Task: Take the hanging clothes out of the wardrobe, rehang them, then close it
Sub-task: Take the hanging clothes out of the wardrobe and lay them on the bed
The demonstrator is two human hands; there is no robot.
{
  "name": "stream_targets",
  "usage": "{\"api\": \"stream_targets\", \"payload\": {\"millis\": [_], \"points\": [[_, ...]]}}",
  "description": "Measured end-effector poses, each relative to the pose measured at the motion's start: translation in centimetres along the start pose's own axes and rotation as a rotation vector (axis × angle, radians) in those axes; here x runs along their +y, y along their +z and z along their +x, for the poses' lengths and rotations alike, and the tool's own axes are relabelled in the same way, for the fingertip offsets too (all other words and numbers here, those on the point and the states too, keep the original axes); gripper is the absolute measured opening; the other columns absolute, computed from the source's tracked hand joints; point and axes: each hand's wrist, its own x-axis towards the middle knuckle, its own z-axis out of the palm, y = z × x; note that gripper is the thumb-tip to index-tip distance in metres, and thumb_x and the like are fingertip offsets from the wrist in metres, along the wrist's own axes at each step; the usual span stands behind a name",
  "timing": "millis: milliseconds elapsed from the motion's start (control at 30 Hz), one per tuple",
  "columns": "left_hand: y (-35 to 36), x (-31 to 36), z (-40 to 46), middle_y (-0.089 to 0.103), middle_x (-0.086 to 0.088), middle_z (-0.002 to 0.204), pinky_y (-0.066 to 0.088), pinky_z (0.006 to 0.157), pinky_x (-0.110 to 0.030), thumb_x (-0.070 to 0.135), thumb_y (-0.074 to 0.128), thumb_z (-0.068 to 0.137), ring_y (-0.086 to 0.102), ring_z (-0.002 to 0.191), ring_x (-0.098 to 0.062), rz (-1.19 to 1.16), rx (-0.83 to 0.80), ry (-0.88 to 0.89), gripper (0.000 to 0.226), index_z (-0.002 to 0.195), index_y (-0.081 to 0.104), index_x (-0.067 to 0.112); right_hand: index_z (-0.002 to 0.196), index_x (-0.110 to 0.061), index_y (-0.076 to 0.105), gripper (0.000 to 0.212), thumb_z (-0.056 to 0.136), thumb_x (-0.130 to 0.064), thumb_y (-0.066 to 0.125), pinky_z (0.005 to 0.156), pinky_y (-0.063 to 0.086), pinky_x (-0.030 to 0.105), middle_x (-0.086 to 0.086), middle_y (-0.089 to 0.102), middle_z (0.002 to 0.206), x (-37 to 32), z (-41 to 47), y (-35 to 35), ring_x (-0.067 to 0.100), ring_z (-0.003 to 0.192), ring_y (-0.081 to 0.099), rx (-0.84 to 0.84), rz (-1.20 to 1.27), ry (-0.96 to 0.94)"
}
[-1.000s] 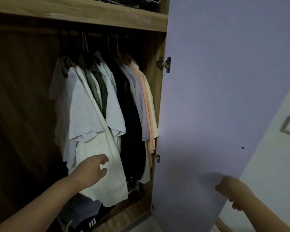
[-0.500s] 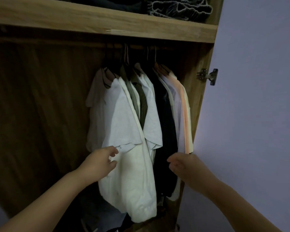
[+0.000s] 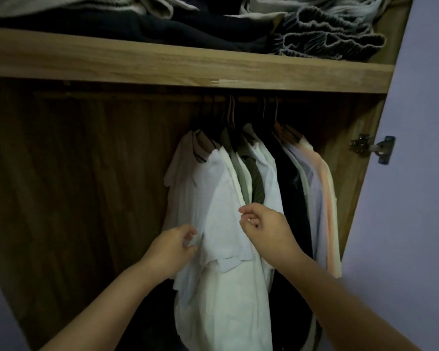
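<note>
Several shirts hang on hangers from the rail (image 3: 241, 98) in the open wardrobe: white ones in front, olive and black ones in the middle, a peach one (image 3: 326, 198) at the right. My left hand (image 3: 174, 249) curls its fingers into the left edge of the front white shirt (image 3: 221, 224) at sleeve height. My right hand (image 3: 266, 229) is at that shirt's right edge, thumb and fingers curled close together. Whether it pinches the cloth is hidden.
A wooden shelf (image 3: 188, 64) with folded dark and grey clothes runs just above the rail. The lilac door (image 3: 416, 198) stands open at the right on its metal hinge (image 3: 373, 148). The left half of the hanging space holds only the wooden back panel (image 3: 86, 186).
My right hand left the door edge and came across to the shirts. My left hand rose to the white shirt's left edge. The view shifted up and left.
</note>
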Motion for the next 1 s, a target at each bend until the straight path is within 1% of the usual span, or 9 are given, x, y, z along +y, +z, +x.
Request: {"api": "stream_targets", "payload": {"millis": [267, 367, 433, 533, 567, 633, 700, 867, 1000], "points": [[-2.5, 0.0, 2.8, 0.059, 0.006, 0.112, 0.049, 0.087, -0.021, 0.017, 0.058, 0.089, 0.057, 0.100, -0.007, -0.013, 0.087, -0.075, 0.029, 0.117, 0.054, 0.021, 0.141, -0.012, 0.038, 0.051, 0.093, -0.014, 0.054, 0.093, 0.035, 0.019, 0.003, 0.050, 0.135, -2.6, 9.9, 0.8, 0.016, 0.124, 0.047, -0.035, 0.134, -0.028], [-3.2, -0.5, 3.2, 0.053, 0.019, 0.097, 0.046, 0.076, -0.010, 0.019, 0.057, 0.090, 0.053, 0.088, 0.003, -0.023, 0.130, -0.084, 0.021, 0.104, 0.049, 0.033, 0.131, -0.014, 0.052, 0.042, 0.089, -0.014, 0.056, 0.096, 0.045, 0.032, -0.001, 0.061, 0.114, -2.6, 12.0, 2.2, 0.022, 0.111, 0.057, -0.094, 0.154, -0.016], [-3.6, -0.7, 3.1, 0.048, 0.026, 0.092, 0.046, 0.072, -0.009, 0.020, 0.058, 0.090, 0.053, 0.084, 0.005, -0.021, 0.160, -0.101, 0.025, 0.098, 0.043, 0.039, 0.117, -0.013, 0.061, 0.031, 0.086, -0.011, 0.057, 0.088, 0.053, 0.043, 0.003, 0.067, 0.103, -2.5, 13.2, 3.3, 0.025, 0.096, 0.064, -0.142, 0.190, -0.001], [-3.9, -1.0, 2.8, 0.050, 0.025, 0.099, 0.048, 0.077, -0.012, 0.022, 0.058, 0.090, 0.055, 0.089, 0.003, -0.013, 0.171, -0.142, 0.029, 0.112, 0.047, 0.036, 0.097, -0.012, 0.058, 0.012, 0.085, -0.007, 0.059, 0.059, 0.052, 0.028, 0.003, 0.063, 0.082, -3.2, 14.2, 5.0, 0.017, 0.073, 0.061, -0.232, 0.266, 0.056], [-4.0, -1.2, 2.7, 0.051, 0.022, 0.104, 0.048, 0.079, -0.012, 0.022, 0.058, 0.090, 0.055, 0.091, 0.002, -0.013, 0.173, -0.158, 0.031, 0.118, 0.048, 0.034, 0.103, -0.013, 0.057, 0.018, 0.085, -0.011, 0.060, 0.060, 0.051, 0.025, 0.002, 0.062, 0.086, -3.5, 14.4, 5.6, 0.016, 0.075, 0.061, -0.253, 0.292, 0.072], [-4.4, -1.4, 2.3, 0.050, 0.019, 0.108, 0.046, 0.081, -0.012, 0.023, 0.058, 0.090, 0.054, 0.095, 0.001, -0.012, 0.180, -0.189, 0.036, 0.124, 0.048, 0.031, 0.132, -0.016, 0.047, 0.050, 0.084, -0.016, 0.062, 0.082, 0.055, 0.035, 0.005, 0.061, 0.117, -4.1, 15.0, 6.8, 0.022, 0.097, 0.062, -0.285, 0.436, 0.161], [-4.8, -1.7, 1.8, 0.049, 0.019, 0.109, 0.045, 0.083, -0.012, 0.023, 0.057, 0.091, 0.053, 0.097, 0.001, -0.007, 0.193, -0.211, 0.037, 0.126, 0.047, 0.030, 0.143, -0.018, 0.035, 0.064, 0.085, -0.008, 0.059, 0.093, 0.051, 0.044, 0.010, 0.053, 0.131, -5.1, 15.0, 7.3, 0.029, 0.108, 0.058, -0.307, 0.617, 0.261], [-5.6, -1.8, 1.0, 0.050, 0.017, 0.114, 0.046, 0.089, -0.015, 0.022, 0.056, 0.092, 0.053, 0.099, 0.000, -0.005, 0.211, -0.243, 0.038, 0.128, 0.046, 0.030, 0.130, -0.015, 0.049, 0.054, 0.085, 0.013, 0.039, 0.086, 0.050, 0.045, 0.019, 0.057, 0.119, -6.0, 15.8, 6.8, 0.036, 0.100, 0.058, -0.398, 1.184, 0.413], [-6.1, -1.7, 0.7, 0.052, 0.014, 0.118, 0.047, 0.091, -0.018, 0.022, 0.056, 0.092, 0.054, 0.101, -0.002, -0.009, 0.220, -0.262, 0.038, 0.128, 0.046, 0.030, 0.133, -0.018, 0.047, 0.053, 0.089, 0.011, 0.042, 0.074, 0.049, 0.040, 0.015, 0.058, 0.119, -6.4, 15.6, 5.1, 0.030, 0.093, 0.060, -0.420, 1.321, 0.358]]}}
